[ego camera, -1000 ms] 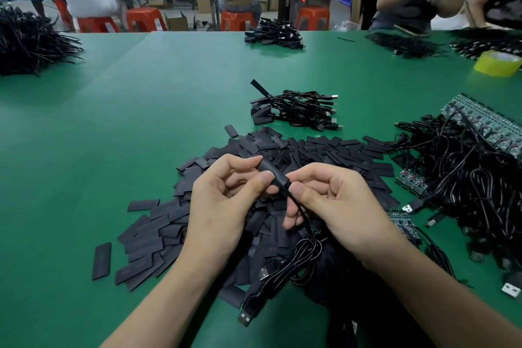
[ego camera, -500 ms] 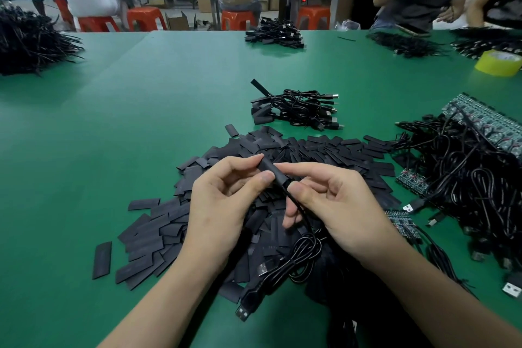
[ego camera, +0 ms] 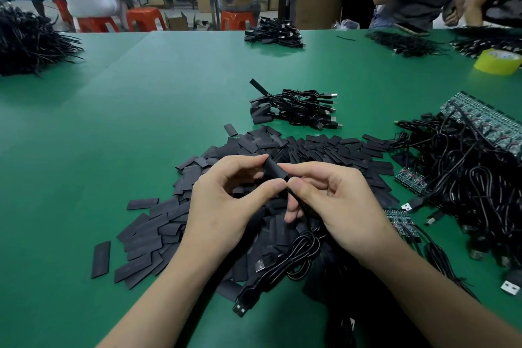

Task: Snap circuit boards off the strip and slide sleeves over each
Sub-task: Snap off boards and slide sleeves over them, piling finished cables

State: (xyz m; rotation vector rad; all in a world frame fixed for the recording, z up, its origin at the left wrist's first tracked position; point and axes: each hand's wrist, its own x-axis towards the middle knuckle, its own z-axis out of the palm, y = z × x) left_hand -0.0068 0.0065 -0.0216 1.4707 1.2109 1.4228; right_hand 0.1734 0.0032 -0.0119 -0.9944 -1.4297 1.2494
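Note:
My left hand (ego camera: 226, 206) and my right hand (ego camera: 339, 206) meet above a heap of flat black sleeves (ego camera: 324, 150) on the green table (ego camera: 141, 121). Both pinch a black sleeve (ego camera: 273, 168) that sits on the end of a black cable (ego camera: 299, 257); the board inside is hidden. The cable's coiled bundle and USB plug hang below my hands. A strip of circuit boards (ego camera: 485, 121) lies on a tangle of cabled boards (ego camera: 466, 178) at the right. Small loose boards (ego camera: 409, 178) lie beside it.
A pile of sleeved cables (ego camera: 296, 107) lies beyond the sleeve heap. More cable piles sit at the far left (ego camera: 28, 39) and far edge (ego camera: 274, 32). A yellow tape roll (ego camera: 498, 61) stands at the far right. People sit and stand beyond the table.
My hands have risen slightly, and the sleeve now stands out further past my fingertips along the cable end. People at the far right have shifted.

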